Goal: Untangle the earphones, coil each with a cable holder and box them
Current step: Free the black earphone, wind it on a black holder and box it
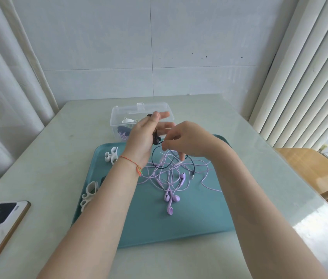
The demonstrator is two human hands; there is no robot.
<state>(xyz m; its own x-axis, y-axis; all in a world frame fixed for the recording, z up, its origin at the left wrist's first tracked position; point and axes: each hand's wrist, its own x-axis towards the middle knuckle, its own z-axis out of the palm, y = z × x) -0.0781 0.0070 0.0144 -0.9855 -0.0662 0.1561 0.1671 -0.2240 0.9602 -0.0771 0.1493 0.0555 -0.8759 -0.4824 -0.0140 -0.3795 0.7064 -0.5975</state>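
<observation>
While the left hand (145, 135) is raised over the far edge of the tray (195, 222), it grasps a black holder (156, 137) between palm and thumb, its fingers stretched toward the box (118, 119); the right hand (185, 140) pinches the thin black cable (160, 165) just beside that holder, and the cable hangs in one round loop down to the tray; under the loop lies a loose tangle of glossy lilac earphones (172, 184), thin cords crossing many ways, with four smooth rounded buds countable at its near side; two white holders of soft, lobed shape lie on the tray's left part, one (111, 155) at the far corner, one (89, 195) on the left rim; the tray is matte teal with rounded corners; the box is one clear plastic tub, open, with white and lilac things inside, too blurred to name; one phone (1, 215) lies face down on the pale glossy tabletop (48, 137).
</observation>
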